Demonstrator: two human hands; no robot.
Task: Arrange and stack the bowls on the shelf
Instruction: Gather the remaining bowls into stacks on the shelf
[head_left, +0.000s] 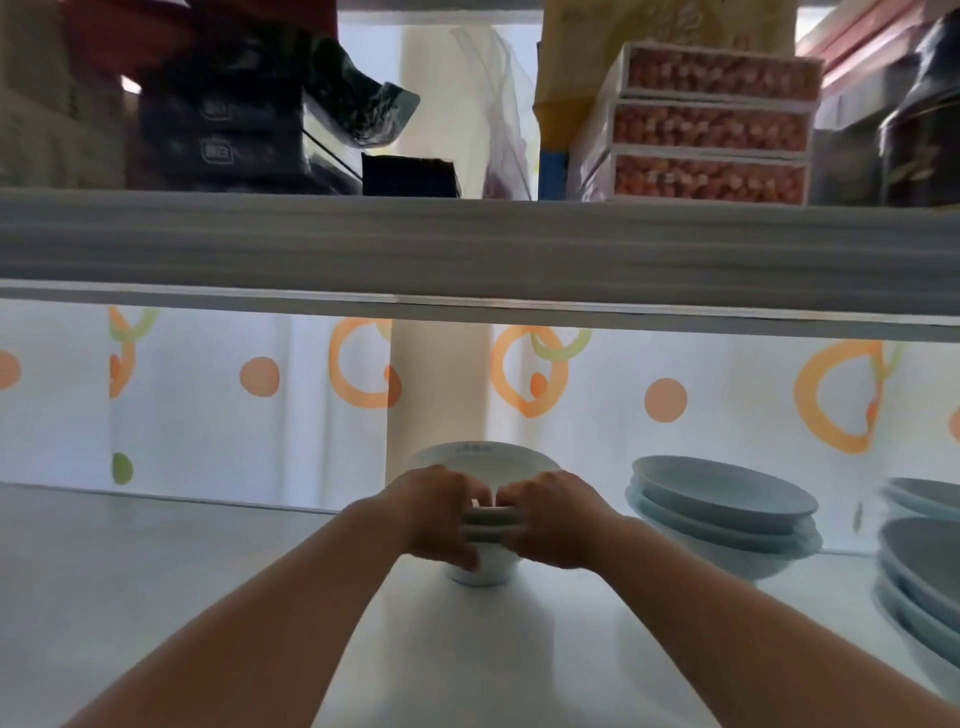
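A small stack of white bowls (480, 460) stands on the white shelf (156, 571), near its middle and toward the back. My left hand (439, 512) grips the stack's left side and my right hand (556, 519) grips its right side, fingers wrapped around the rims. The hands hide most of the stack's front; only the top bowl's rim and the bottom bowl's foot show. To the right sits a stack of pale blue bowls (722, 506). At the far right edge, another stack of pale blue bowls (919, 582) is cut off by the frame.
The shelf board above (467, 249) hangs low over the bowls and carries boxes (711, 124) and dark packages (223, 130). A white curtain with orange rings (234, 395) closes the back. Bare shelf surface lies to the left of the hands.
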